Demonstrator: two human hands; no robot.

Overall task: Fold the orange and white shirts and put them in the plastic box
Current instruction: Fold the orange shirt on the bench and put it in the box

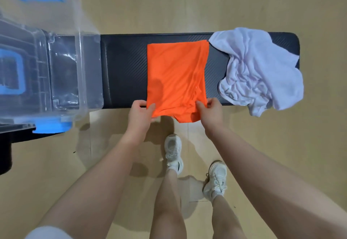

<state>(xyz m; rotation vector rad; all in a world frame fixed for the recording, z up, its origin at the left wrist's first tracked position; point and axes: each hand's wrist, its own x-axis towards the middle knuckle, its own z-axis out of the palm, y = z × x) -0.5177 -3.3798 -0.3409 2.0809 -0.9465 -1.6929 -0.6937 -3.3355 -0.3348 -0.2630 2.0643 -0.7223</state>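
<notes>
The orange shirt (pixel 176 73) lies folded into a tall rectangle across the middle of the black padded bench (pixel 124 69), its near end hanging over the front edge. My left hand (pixel 141 114) pinches its near left corner and my right hand (pixel 211 113) pinches its near right corner. The white shirt (pixel 259 67) sits crumpled on the bench's right end, partly drooping over the front edge. The clear plastic box (pixel 62 73) with blue latches stands at the left end, its lid raised behind it.
Below the bench is a pale wooden floor (pixel 187 4), with my legs and white sneakers (pixel 173 152) close to the front edge. A dark object (pixel 7 144) sits at the far left beneath the box.
</notes>
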